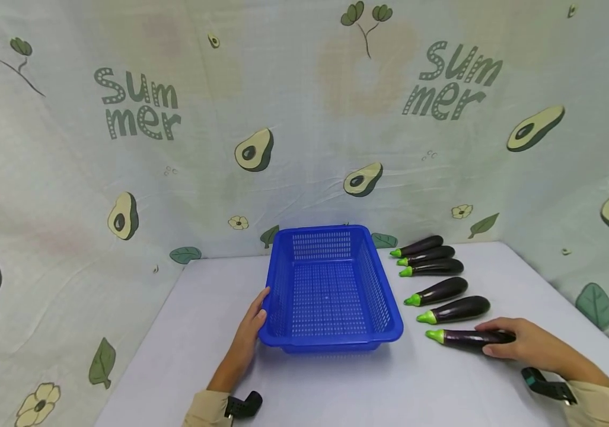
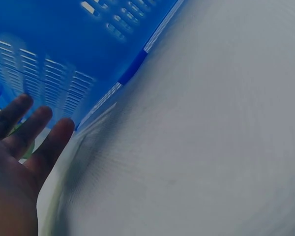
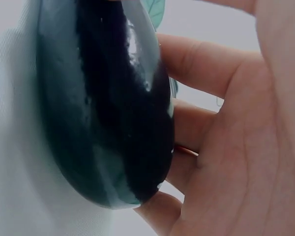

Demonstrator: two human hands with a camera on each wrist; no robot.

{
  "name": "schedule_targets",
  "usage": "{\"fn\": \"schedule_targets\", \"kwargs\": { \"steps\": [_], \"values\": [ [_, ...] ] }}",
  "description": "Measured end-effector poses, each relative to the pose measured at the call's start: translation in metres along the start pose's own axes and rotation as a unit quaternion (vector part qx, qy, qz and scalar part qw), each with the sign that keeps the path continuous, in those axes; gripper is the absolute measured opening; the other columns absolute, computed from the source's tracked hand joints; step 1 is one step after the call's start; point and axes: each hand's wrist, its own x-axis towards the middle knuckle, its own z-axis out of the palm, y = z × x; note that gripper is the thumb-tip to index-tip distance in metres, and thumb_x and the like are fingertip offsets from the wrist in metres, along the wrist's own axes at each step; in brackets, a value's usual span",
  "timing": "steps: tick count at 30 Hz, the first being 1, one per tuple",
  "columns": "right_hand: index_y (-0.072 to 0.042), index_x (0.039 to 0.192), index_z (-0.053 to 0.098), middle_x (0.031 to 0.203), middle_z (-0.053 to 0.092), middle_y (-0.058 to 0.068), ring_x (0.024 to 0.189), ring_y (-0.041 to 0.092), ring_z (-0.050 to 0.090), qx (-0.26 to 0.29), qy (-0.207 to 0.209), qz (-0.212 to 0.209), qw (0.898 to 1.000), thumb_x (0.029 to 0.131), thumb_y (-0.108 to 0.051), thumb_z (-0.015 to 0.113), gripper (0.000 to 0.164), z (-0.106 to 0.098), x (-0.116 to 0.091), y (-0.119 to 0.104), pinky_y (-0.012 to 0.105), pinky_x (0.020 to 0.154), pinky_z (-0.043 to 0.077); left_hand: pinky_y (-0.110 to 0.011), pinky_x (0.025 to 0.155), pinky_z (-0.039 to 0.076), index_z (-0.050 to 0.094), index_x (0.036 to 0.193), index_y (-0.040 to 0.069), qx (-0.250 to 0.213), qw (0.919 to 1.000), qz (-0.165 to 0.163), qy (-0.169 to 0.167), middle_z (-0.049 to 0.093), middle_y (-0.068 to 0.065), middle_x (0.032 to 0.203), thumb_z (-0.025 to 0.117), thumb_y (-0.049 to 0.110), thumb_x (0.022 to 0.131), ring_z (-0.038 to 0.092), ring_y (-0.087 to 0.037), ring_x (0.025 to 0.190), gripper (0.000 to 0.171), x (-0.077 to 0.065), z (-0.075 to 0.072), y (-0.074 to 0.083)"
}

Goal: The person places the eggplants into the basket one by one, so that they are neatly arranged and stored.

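A blue plastic basket (image 1: pixel 331 345) with slotted walls stands on the white table, and nothing lies inside it. At its left side is my left hand (image 1: pixel 248 326), touching the wall near the rim. In the left wrist view the fingers (image 2: pixel 49 147) of that hand are extended against the slotted side. My right hand (image 1: pixel 523 341) grips the nearest eggplant (image 1: pixel 464 338) by its thick end, with thumb and fingers on opposite sides. The right wrist view shows this dark, glossy eggplant (image 3: pixel 108 108) close up; its green cap is out of that view.
Several more eggplants lie in a column right of the basket, green caps pointing left, among them one just behind the gripped one (image 1: pixel 461 309) and one at the far end (image 1: pixel 418 245). A patterned cloth (image 1: pixel 304 118) hangs behind the table (image 1: pixel 219 284).
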Motion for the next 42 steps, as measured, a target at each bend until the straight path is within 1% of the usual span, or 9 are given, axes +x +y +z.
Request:
{"fn": "schedule_targets", "kwargs": {
  "steps": [7, 11, 16, 21, 25, 30, 34, 38, 42],
  "values": [
    [-0.008, 0.120, 0.070, 0.115, 0.067, 0.012, 0.103, 0.028, 0.057, 0.005, 0.002, 0.000, 1.000, 0.086, -0.034, 0.078, 0.044, 0.000, 0.001, -0.002, 0.050, 0.082, 0.048, -0.062, 0.117, 0.008, 0.023, 0.160, 0.029, 0.008, 0.9999, 0.008, 0.002, 0.016, -0.004, 0.166, 0.030, 0.035, 0.110, 0.011, -0.032, 0.152, 0.051, -0.001, 0.000, 0.000],
    [-0.007, 0.121, 0.070, 0.116, 0.067, 0.014, 0.103, 0.030, 0.058, -0.003, 0.006, -0.003, 1.000, 0.087, -0.035, 0.077, 0.045, 0.000, 0.000, 0.000, 0.050, 0.081, 0.049, -0.061, 0.118, 0.008, 0.022, 0.160, 0.030, 0.000, 0.9999, 0.011, -0.003, 0.015, -0.002, 0.166, 0.030, 0.034, 0.110, 0.011, -0.029, 0.152, 0.051, 0.000, 0.001, -0.002],
    [-0.006, 0.124, 0.069, 0.119, 0.065, 0.019, 0.104, 0.031, 0.058, -0.008, 0.002, 0.011, 1.000, 0.089, -0.037, 0.075, 0.047, -0.001, -0.002, 0.002, 0.050, 0.080, 0.049, -0.061, 0.118, 0.007, 0.020, 0.161, 0.028, -0.010, 0.9997, 0.015, -0.015, 0.013, -0.003, 0.166, 0.029, 0.034, 0.110, 0.009, -0.029, 0.152, 0.052, 0.000, 0.002, -0.004],
    [-0.004, 0.125, 0.068, 0.121, 0.064, 0.023, 0.107, 0.035, 0.059, -0.007, 0.012, 0.022, 1.000, 0.090, -0.039, 0.073, 0.049, -0.001, 0.001, -0.002, 0.054, 0.083, 0.050, -0.062, 0.118, 0.008, 0.021, 0.161, 0.030, 0.001, 0.9998, 0.020, -0.005, 0.014, -0.002, 0.166, 0.030, 0.034, 0.110, 0.010, -0.029, 0.152, 0.052, 0.001, 0.001, -0.001],
    [-0.003, 0.126, 0.068, 0.124, 0.063, 0.025, 0.110, 0.040, 0.059, -0.003, 0.012, 0.027, 1.000, 0.091, -0.041, 0.072, 0.051, -0.001, 0.001, -0.005, 0.057, 0.084, 0.050, -0.062, 0.118, 0.008, 0.021, 0.160, 0.031, 0.000, 0.9999, 0.016, -0.007, 0.013, 0.000, 0.166, 0.031, 0.034, 0.109, 0.009, -0.027, 0.152, 0.052, 0.001, 0.000, 0.001],
    [-0.001, 0.128, 0.066, 0.126, 0.062, 0.027, 0.113, 0.045, 0.058, 0.006, 0.019, 0.038, 0.999, 0.092, -0.043, 0.071, 0.055, -0.002, 0.003, -0.007, 0.061, 0.086, 0.049, -0.063, 0.117, 0.008, 0.022, 0.160, 0.031, -0.023, 0.9996, 0.015, -0.008, 0.014, -0.001, 0.166, 0.034, 0.033, 0.108, 0.010, -0.029, 0.152, 0.054, 0.003, 0.002, 0.001],
    [0.000, 0.128, 0.066, 0.127, 0.060, 0.029, 0.116, 0.049, 0.055, 0.016, 0.034, 0.025, 0.999, 0.092, -0.042, 0.071, 0.055, 0.000, 0.004, -0.009, 0.065, 0.088, 0.047, -0.064, 0.117, 0.009, 0.023, 0.160, 0.032, -0.035, 0.9994, 0.005, -0.005, 0.016, -0.004, 0.165, 0.038, 0.032, 0.107, 0.013, -0.033, 0.151, 0.055, 0.005, -0.001, 0.001],
    [-0.001, 0.127, 0.066, 0.126, 0.061, 0.029, 0.114, 0.048, 0.057, 0.019, 0.043, 0.024, 0.999, 0.092, -0.041, 0.071, 0.053, 0.004, 0.002, -0.010, 0.063, 0.086, 0.049, -0.064, 0.116, 0.009, 0.022, 0.160, 0.034, -0.040, 0.9991, -0.007, -0.014, 0.014, -0.005, 0.166, 0.038, 0.031, 0.106, 0.012, -0.034, 0.151, 0.056, 0.005, -0.004, 0.001],
    [-0.001, 0.127, 0.066, 0.125, 0.061, 0.029, 0.112, 0.046, 0.058, 0.015, 0.044, 0.033, 0.998, 0.093, -0.042, 0.070, 0.054, 0.003, 0.000, -0.010, 0.062, 0.085, 0.050, -0.061, 0.118, 0.006, 0.021, 0.160, 0.033, -0.043, 0.9987, -0.010, -0.026, 0.012, -0.003, 0.166, 0.039, 0.030, 0.106, 0.008, -0.029, 0.152, 0.058, 0.007, -0.004, 0.004]
  ]
}}
